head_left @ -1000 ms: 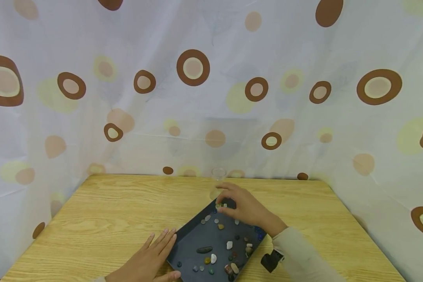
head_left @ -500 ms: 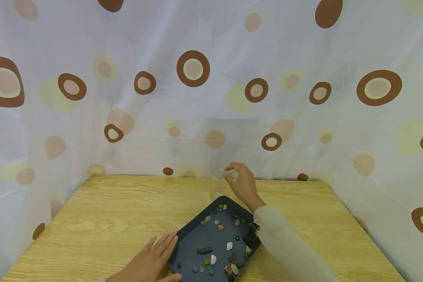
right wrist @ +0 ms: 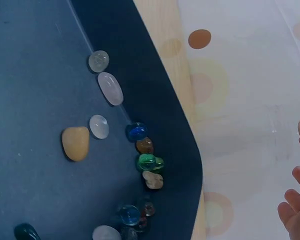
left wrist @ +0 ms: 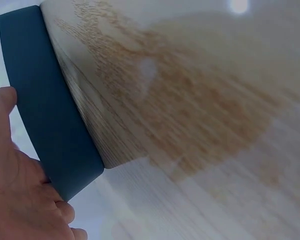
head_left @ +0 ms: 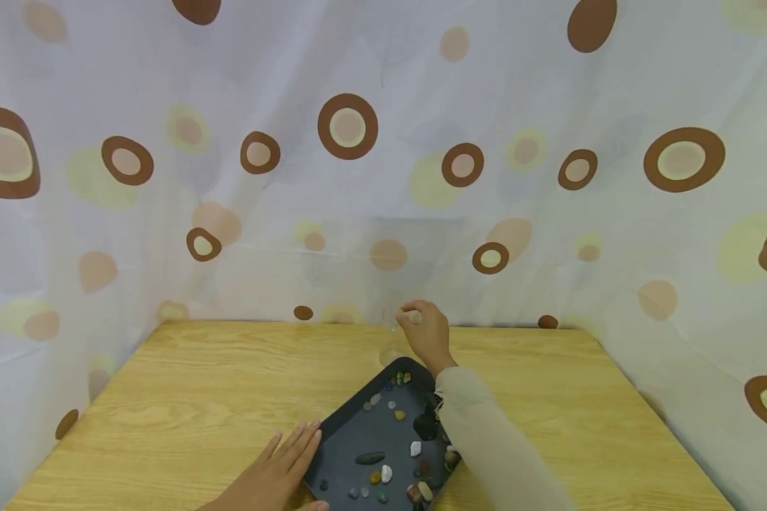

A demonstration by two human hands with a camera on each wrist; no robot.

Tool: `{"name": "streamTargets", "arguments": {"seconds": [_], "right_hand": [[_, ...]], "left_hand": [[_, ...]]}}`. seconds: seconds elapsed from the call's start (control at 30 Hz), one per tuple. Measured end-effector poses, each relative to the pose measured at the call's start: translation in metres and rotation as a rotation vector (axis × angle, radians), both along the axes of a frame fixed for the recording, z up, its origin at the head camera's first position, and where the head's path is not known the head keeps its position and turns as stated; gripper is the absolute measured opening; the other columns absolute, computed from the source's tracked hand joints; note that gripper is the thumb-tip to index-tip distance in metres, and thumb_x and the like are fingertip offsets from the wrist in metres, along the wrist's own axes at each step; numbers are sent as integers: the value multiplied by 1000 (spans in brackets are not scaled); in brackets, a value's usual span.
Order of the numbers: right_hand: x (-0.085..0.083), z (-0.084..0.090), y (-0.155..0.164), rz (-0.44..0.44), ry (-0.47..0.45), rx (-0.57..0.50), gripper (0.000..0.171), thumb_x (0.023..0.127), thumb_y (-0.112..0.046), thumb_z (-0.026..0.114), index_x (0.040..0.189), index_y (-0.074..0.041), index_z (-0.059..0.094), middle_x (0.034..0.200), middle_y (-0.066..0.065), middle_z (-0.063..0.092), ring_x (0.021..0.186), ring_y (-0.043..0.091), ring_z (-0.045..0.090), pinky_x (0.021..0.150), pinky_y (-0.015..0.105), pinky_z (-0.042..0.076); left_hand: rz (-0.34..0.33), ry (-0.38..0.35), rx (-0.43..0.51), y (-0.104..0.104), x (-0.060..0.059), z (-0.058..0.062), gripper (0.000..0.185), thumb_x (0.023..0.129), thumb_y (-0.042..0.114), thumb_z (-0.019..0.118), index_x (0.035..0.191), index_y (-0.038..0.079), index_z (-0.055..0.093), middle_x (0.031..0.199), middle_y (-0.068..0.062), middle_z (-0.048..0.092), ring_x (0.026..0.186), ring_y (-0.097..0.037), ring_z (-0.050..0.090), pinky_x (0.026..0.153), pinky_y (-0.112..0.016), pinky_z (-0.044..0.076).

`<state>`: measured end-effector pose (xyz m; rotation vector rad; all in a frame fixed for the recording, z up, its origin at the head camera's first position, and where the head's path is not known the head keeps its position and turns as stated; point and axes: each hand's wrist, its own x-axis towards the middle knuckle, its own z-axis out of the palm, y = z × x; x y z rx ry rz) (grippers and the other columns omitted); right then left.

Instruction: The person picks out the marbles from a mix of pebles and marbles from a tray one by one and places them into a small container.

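Note:
In the head view my right hand [head_left: 427, 333] is raised at the mouth of a clear glass vessel [head_left: 391, 353] behind the tray. Thumb and forefinger pinch a small yellow-green marble, mostly hidden by the fingertips. Only some fingers of this hand show at the right edge of the right wrist view. My left hand [head_left: 268, 465] rests against the left corner of a dark blue-grey tray [head_left: 341, 436], fingers straight along its wall. The left wrist view shows this hand touching the tray's outer wall [left wrist: 50, 100].
Several stones and glass marbles lie scattered in the tray, among them a tan stone [right wrist: 75, 143], a blue marble [right wrist: 137, 131] and a long dark stone [head_left: 370, 458]. The wooden table [head_left: 230, 383] ends at a patterned curtain [head_left: 294, 270].
My right hand has risen from the tray's far corner with the marble, then shifted left to the glass vessel's mouth. The left hand has stayed at the tray.

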<state>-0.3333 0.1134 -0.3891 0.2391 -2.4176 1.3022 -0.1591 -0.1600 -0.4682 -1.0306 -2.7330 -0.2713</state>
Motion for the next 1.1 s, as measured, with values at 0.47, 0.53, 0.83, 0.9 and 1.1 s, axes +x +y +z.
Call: {"name": "streamTargets", "arguments": {"seconds": [0.47,0.53,0.83,0.9,1.1], "right_hand": [[-4,-6,-7,-92,-23,23,21,90,-21,68,103,-5,73,113,16,67,89,31,68,80,47,54],[-4,-6,-7,-89,-27,25,22,91,-22,68,104,-4,73,114,16,67,92,32,67,81,48,54],[-1,-7,-4,-66,-15,44,19,92,-20,66,101,-4,73,114,17,65,96,33,66,82,49,54],[-1,-7,-4,-68,-24,41,19,92,-20,66,101,-4,73,115,17,65,95,33,66,81,49,54],[-1,-6,-6,-64,-36,20,20,93,-20,65,102,-4,73,116,17,66,97,34,65,82,50,53]], "left_hand": [[11,43,-1,2,2,-1,81,92,62,48,143,0,42,149,-15,40,133,-33,41,98,-53,42],[12,38,2,2,1,0,81,92,62,48,144,0,41,150,-15,39,134,-34,40,99,-53,42],[10,13,5,2,1,0,82,92,62,47,144,-1,40,151,-16,37,135,-34,38,100,-54,41],[10,9,5,2,1,0,82,93,62,46,144,-1,40,151,-16,37,135,-34,38,100,-55,41],[16,-6,14,1,1,0,82,93,62,46,145,-1,39,151,-15,36,136,-35,37,101,-55,39]]}}
